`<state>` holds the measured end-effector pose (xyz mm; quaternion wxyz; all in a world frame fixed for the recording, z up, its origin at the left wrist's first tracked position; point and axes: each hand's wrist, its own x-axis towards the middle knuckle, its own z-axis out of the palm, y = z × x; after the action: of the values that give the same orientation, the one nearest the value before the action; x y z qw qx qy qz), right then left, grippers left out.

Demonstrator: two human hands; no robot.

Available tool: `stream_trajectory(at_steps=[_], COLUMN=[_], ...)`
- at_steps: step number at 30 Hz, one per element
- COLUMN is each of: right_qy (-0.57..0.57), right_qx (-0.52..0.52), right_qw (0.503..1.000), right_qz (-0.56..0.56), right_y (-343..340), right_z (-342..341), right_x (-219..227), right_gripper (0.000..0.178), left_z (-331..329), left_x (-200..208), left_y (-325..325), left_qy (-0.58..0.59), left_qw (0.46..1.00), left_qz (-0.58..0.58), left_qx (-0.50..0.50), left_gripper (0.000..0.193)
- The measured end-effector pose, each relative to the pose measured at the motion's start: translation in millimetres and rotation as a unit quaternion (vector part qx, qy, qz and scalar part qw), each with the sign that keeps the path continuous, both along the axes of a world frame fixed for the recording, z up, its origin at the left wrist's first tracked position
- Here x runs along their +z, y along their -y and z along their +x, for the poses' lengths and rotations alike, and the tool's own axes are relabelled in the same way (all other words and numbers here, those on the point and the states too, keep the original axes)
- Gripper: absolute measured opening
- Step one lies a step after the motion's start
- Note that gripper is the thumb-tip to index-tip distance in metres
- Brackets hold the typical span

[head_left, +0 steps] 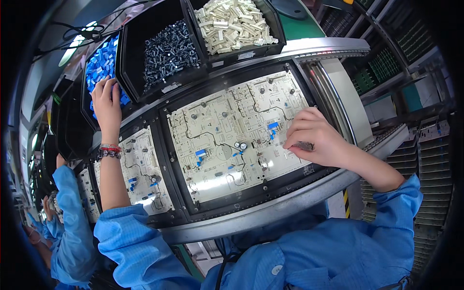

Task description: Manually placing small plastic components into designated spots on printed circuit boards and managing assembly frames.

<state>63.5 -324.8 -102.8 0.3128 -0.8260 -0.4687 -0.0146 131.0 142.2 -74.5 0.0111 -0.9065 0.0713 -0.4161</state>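
Observation:
My left hand (106, 104) reaches into a black bin of small blue block-shaped components (100, 63). Its fingers curl down among them, and whatever is at the fingertips is hidden. Over the right part of a pale circuit board (193, 166), my right hand (316, 137) is closed, with a small dark grey part (304, 145) showing between its fingers. The board sits in a black frame and carries blue block components (273, 125), small black round parts and two round capacitors (240, 145).
Beside the blue parts stand a bin of small dark components (171, 55) and a bin of white block-shaped parts (234, 24). A metal rail (270, 212) runs along the near edge. Another board (140, 164) lies to the left, near a co-worker's blue sleeve (72, 217). Racks (435, 159) stand right.

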Motion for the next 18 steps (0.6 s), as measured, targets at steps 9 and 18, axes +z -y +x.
stream_trajectory(at_steps=[9,18], right_qy=[-0.019,0.044], right_qx=[-0.007,0.013], right_qw=[1.000,0.999], right_qz=[0.000,-0.020], right_y=[1.1,-10.6], right_z=[-0.4,-6.0], right_x=[-6.8,-0.3], right_gripper=[0.015,0.009], left_z=[2.0,-12.9], left_x=[-2.9,12.1], left_y=[2.3,3.6], left_qy=[0.002,-0.009], left_qw=[1.000,0.994], left_qz=[-0.006,0.102], left_qx=[-0.004,0.044], left_gripper=[0.018,0.013])
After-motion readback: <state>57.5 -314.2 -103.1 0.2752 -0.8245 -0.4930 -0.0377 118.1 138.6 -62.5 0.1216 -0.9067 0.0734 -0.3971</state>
